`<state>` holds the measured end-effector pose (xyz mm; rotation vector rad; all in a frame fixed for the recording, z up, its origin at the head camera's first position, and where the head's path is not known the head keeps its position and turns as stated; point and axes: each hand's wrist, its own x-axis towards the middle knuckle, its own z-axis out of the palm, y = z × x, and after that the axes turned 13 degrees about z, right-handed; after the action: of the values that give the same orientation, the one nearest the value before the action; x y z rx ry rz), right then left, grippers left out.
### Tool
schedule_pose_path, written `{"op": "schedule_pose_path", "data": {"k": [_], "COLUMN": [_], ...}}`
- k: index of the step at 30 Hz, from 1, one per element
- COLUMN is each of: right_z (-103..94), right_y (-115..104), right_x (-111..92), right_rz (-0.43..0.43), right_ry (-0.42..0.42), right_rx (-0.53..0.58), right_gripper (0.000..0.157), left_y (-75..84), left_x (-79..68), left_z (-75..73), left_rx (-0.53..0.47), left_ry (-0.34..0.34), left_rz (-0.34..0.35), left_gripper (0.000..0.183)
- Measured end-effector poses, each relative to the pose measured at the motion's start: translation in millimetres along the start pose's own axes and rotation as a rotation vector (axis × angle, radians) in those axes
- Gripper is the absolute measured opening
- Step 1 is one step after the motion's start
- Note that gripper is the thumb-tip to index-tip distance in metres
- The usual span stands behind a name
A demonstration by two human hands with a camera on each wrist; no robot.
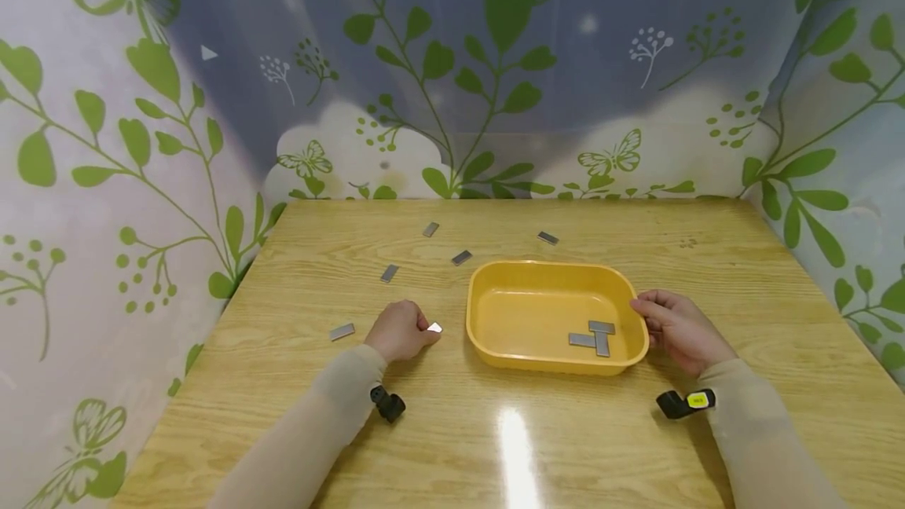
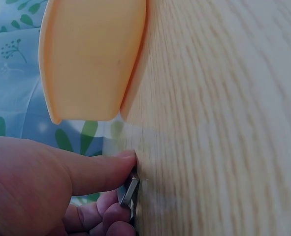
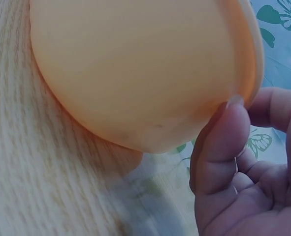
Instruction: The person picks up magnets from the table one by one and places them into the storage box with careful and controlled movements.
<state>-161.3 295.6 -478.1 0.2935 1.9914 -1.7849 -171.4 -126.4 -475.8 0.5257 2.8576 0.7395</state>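
Before a leaf-and-butterfly-print backdrop (image 1: 452, 61), at a wooden table (image 1: 424, 446), I held a yellow tray (image 1: 530, 316) with my right hand (image 1: 679, 332) and a small metal piece (image 1: 434, 328) in my left hand (image 1: 401, 331).

The backdrop rose along the back and both sides of the table, and my beige sleeves (image 1: 346, 391) reached across its near part. The tray stood right of center, my right thumb and fingers pinching its right rim. Just left of the tray, my left thumb and fingers pinched the metal piece close to the tabletop. Black devices (image 1: 389, 405) sat at both wrists. Three flat gray pieces (image 1: 601, 327) lay clustered at the tray's right end; five loose pieces (image 1: 342, 331) lay apart on the wood, four toward the far side, one just left of my left hand.
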Motion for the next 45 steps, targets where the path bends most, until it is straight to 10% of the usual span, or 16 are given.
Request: {"op": "schedule_pose_path", "data": {"k": [45], "right_z": [-2.2], "right_y": [3.5], "right_x": [3.8], "right_rz": [0.002], "right_ry": [0.009], "right_rx": [-0.036], "right_gripper": [0.045], "left_y": [7.5], "left_x": [1.4], "left_z": [0.0], "left_rx": [0.042], "left_ry": [0.011], "left_rz": [0.147], "left_gripper": [0.025]}}
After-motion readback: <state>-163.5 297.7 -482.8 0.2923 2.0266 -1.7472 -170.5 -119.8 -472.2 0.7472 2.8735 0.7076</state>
